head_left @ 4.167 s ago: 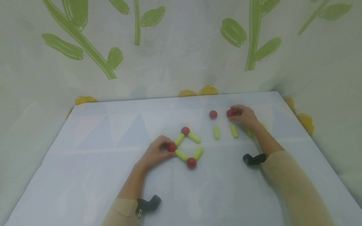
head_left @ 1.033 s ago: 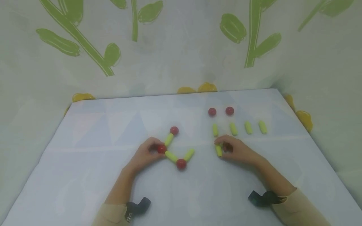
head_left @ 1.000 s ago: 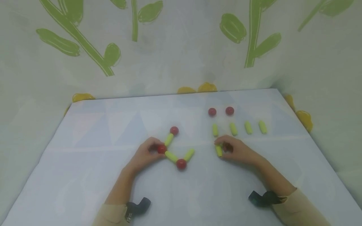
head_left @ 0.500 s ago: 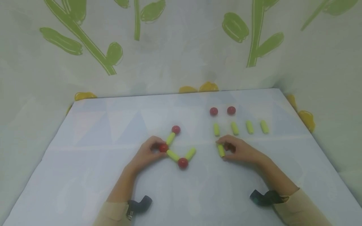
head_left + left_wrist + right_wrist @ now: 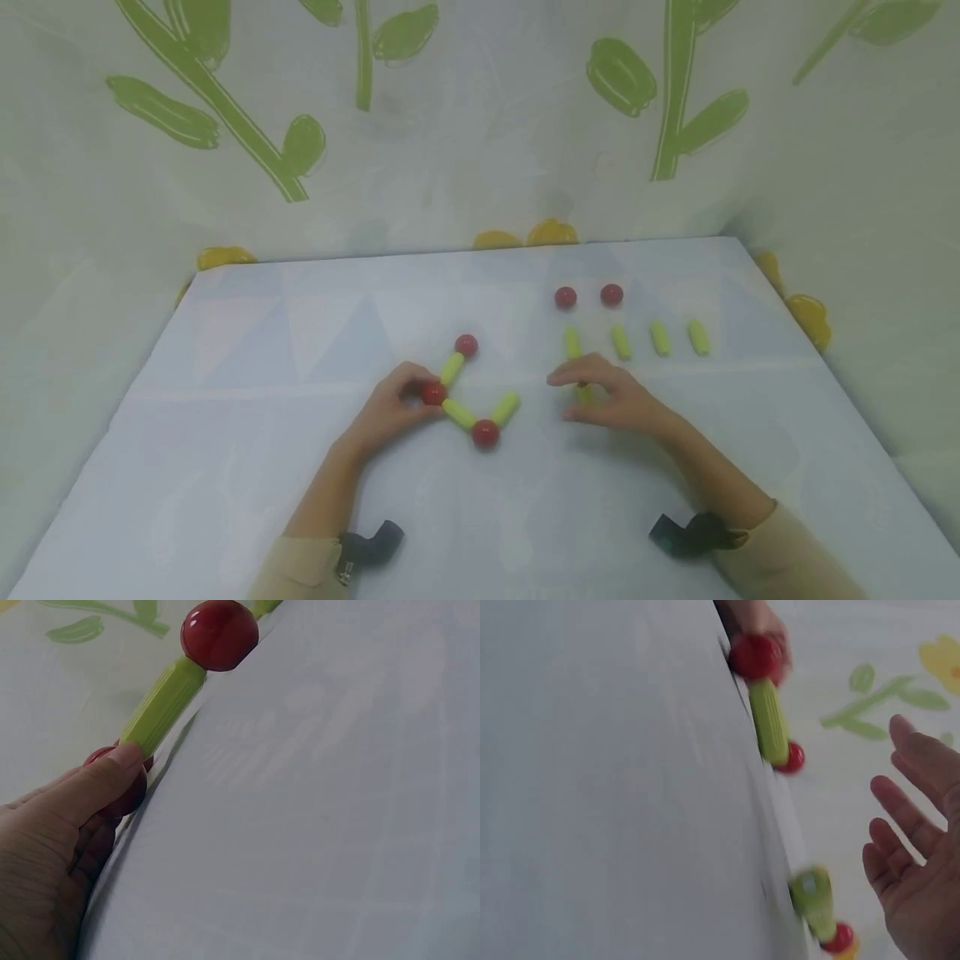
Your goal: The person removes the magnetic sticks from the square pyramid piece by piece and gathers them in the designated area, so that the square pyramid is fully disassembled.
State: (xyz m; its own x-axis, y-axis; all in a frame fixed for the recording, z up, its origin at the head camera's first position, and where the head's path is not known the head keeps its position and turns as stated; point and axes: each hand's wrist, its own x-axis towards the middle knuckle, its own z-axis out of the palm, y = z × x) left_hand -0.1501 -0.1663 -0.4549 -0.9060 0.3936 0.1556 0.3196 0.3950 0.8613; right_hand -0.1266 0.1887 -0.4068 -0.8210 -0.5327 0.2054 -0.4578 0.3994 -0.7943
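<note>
My left hand (image 5: 393, 408) pinches a red ball (image 5: 434, 393) between thumb and fingers. Two green rods join this ball: an upper rod (image 5: 452, 368) running to a far red ball (image 5: 467, 345), and a lower rod (image 5: 458, 413) leading to a near red ball (image 5: 486, 433). From that near ball a third rod (image 5: 507, 407) points up to the right, its other end free. My right hand (image 5: 618, 402) is spread over a loose green rod (image 5: 584, 393), which its fingers partly hide. In the right wrist view, the right hand's fingers (image 5: 900, 806) hold nothing.
Two loose red balls, one at left (image 5: 566, 297) and one at right (image 5: 612, 295), lie towards the back of the white table (image 5: 300, 483). A row of green rods (image 5: 660, 337) lies in front of them. A painted wall (image 5: 480, 150) stands behind the table.
My right hand set a red ball at the back, then pinched a green rod; now its fingers have parted from that rod. The joined piece has lost its upper right rod and shifted left.
</note>
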